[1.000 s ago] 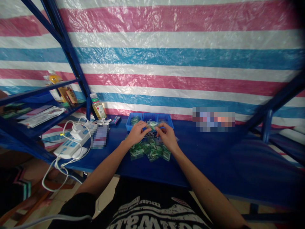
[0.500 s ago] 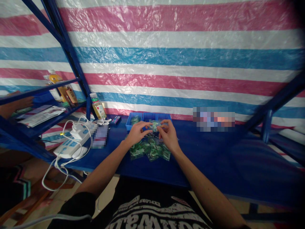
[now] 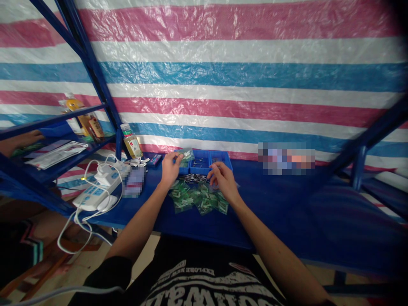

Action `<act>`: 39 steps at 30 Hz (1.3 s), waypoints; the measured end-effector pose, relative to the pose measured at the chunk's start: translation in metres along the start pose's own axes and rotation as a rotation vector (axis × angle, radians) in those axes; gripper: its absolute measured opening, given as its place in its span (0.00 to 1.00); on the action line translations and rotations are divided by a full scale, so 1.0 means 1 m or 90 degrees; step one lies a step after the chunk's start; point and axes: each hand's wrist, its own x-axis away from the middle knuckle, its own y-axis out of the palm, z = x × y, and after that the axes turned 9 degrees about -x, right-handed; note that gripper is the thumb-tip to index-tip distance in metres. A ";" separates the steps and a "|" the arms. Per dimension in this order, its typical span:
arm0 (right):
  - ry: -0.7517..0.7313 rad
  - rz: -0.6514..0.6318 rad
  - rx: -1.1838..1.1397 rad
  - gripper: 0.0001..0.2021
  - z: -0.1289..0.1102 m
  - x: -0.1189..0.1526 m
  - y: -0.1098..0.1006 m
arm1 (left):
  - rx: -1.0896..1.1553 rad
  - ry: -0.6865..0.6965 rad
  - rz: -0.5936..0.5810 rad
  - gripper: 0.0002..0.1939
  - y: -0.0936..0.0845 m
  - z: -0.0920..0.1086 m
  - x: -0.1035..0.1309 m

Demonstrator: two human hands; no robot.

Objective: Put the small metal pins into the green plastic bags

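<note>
Pinched in my left hand (image 3: pixel 171 166) is a small clear packet with green in it (image 3: pixel 186 156), held over the left compartment of a blue divided tray (image 3: pixel 200 170). My right hand (image 3: pixel 221 178) is in front of the tray's right compartment, fingers curled; whether it holds anything is too small to tell. The middle compartment holds a few thin metal pieces (image 3: pixel 198 162). Small dark and silver pieces (image 3: pixel 195 178) lie in a heap between my hands. Nearer to me, green packets (image 3: pixel 200 199) are piled on the blue table (image 3: pixel 270 212).
At the left are a white power strip (image 3: pixel 98 187) with looping cables, a capped bottle (image 3: pixel 131 142) and a small blue box (image 3: pixel 155 160). A blue frame post (image 3: pixel 95 76) rises there. A person's arm (image 3: pixel 24 142) shows at the far left.
My hands have parted. My left hand moved left and carried the packet from between both hands to over the tray's left compartment. My right hand let go of the packet.
</note>
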 end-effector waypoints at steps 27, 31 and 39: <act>-0.093 -0.135 0.787 0.06 0.031 0.006 -0.015 | -0.269 0.001 -0.164 0.24 0.000 -0.024 0.004; -0.107 -0.130 0.795 0.06 0.036 0.007 -0.016 | -0.224 0.052 -0.074 0.20 -0.002 -0.017 0.005; -0.160 -0.122 0.667 0.08 0.022 0.003 -0.009 | -0.074 0.254 -0.104 0.12 -0.012 0.031 0.016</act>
